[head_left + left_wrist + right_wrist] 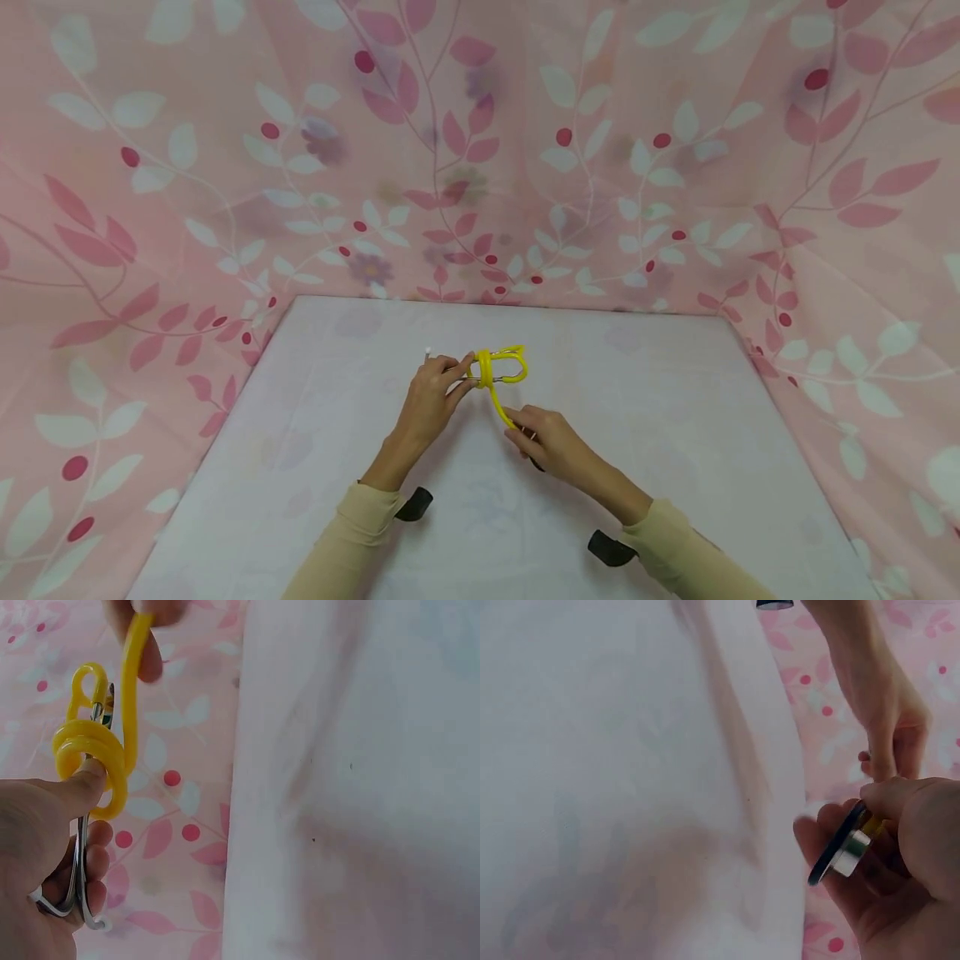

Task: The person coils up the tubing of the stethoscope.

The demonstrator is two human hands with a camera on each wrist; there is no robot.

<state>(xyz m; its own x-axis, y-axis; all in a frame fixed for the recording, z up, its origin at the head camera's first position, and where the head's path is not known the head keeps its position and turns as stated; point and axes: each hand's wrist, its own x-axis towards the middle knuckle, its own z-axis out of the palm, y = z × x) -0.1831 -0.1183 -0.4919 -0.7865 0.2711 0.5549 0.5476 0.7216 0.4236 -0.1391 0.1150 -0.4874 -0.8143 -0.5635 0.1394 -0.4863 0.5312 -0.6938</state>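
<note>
A stethoscope with yellow tubing (pixel 486 368) is held over the far middle of the table. My left hand (pixel 429 398) grips it by the metal ear tubes (pixel 81 859), its thumb against the yellow loops in the left wrist view. The tubing winds round the folded stethoscope in a few turns. A white ear tip (pixel 428 351) sticks out beyond the left fingers. From the turns, a free length of tubing runs down to my right hand (pixel 553 440), which pinches its end by the chest piece (pixel 851 853). The chest piece has a dark rim and a silvery body.
A white-covered table (pixel 675 408) lies under both hands. Pink cloth (pixel 465 167) with leaf patterns hangs behind it and at both sides. Black wrist mounts (pixel 415 504) jut from beneath the sleeves.
</note>
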